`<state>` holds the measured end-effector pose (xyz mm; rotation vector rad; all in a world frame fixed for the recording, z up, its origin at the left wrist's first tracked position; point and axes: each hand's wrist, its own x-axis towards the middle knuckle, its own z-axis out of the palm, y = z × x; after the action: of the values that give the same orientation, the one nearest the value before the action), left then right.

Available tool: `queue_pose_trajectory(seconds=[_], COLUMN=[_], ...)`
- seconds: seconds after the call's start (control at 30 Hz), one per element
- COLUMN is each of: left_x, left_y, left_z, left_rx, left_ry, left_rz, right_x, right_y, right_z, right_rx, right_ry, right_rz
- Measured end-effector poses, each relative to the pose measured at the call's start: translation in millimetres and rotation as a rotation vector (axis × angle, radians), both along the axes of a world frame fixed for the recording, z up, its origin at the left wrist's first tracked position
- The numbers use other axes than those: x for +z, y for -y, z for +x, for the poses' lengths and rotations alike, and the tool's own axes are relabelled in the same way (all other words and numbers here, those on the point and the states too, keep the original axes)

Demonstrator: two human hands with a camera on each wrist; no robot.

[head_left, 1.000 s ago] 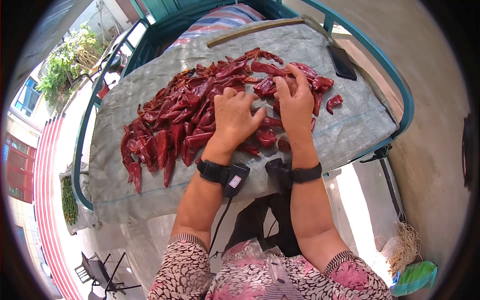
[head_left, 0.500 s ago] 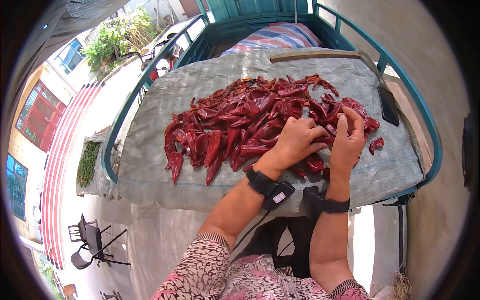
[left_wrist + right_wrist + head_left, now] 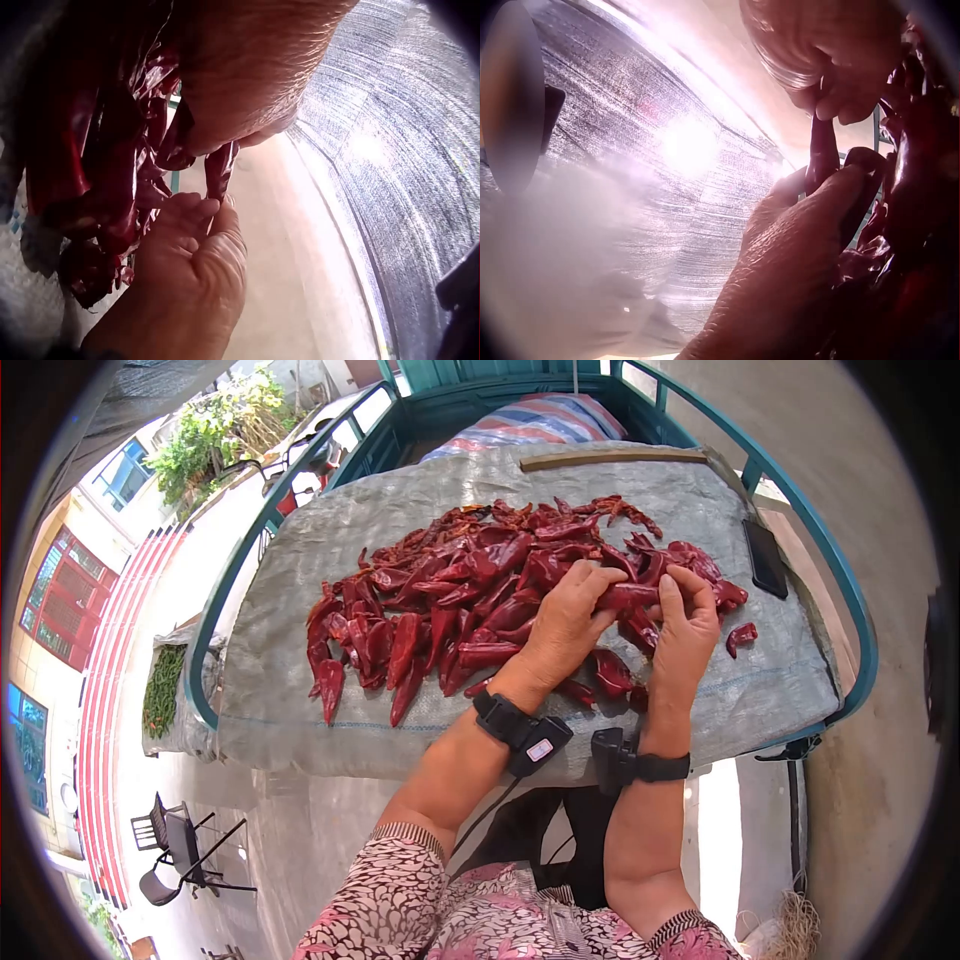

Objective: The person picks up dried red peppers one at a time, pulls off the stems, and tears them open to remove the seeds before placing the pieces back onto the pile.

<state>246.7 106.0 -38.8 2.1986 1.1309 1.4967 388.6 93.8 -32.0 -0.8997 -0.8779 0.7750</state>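
My left hand and right hand meet over the right side of a pile of dried red chili peppers. Between them one dark red chili pepper lies crosswise, its two ends pinched by the fingers of either hand. Seen from the left wrist, this chili's glossy middle shows between the hands, with the right hand below. In the right wrist view the left hand is lower and the right hand above. Several peppers lie right under both palms, partly hidden.
The peppers lie on a grey woven sheet over a teal cart with a curved rail. A black phone rests at the right, near a lone chili piece. A wooden strip lies along the back, before a striped sack.
The head view has swung, shifting the pile within it. Earlier the hands were apart, with no chili clearly visible between them; now both pinch one chili pepper stretched between them.
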Motion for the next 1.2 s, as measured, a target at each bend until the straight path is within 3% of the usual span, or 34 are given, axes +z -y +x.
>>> queue_pose_trajectory(seconds=[0.1,0.23,0.33,0.57,0.67,0.77,0.87,0.97,1.07,1.2], left_x=[0,-3,-7,-7,-1,0,1,10,9,14], left_y=[2,-3,-5,-7,0,1,3,10,8,12], left_z=[3,0,0,3,3,4,6,2,-1,-2], left_rx=[0.014,0.227,0.185,0.039,-0.029,-0.063,-0.018,0.053,0.066,-0.004], left_ry=[-0.023,0.104,0.222,0.234,0.213,0.243,0.201,0.040,-0.375,-0.508], left_rz=[-0.016,-0.122,-0.101,-0.078,-0.067,-0.075,-0.061,-0.227,-0.044,-0.023], right_x=[-2,2,8,4,1,3,9,5,4,6], right_y=[-2,-1,-2,-2,-4,-1,3,-5,-5,-4], right_z=[1,5,4,1,-1,-6,-3,4,13,20], right_rx=[-0.029,-0.061,-0.082,-0.066,-0.051,-0.019,-0.069,-0.151,-0.173,-0.213], right_ry=[-0.093,-0.167,-0.209,0.112,0.392,0.347,0.234,0.150,0.206,0.315], right_rz=[-0.004,0.001,0.076,-0.036,-0.066,-0.003,-0.021,0.021,-0.056,-0.181])
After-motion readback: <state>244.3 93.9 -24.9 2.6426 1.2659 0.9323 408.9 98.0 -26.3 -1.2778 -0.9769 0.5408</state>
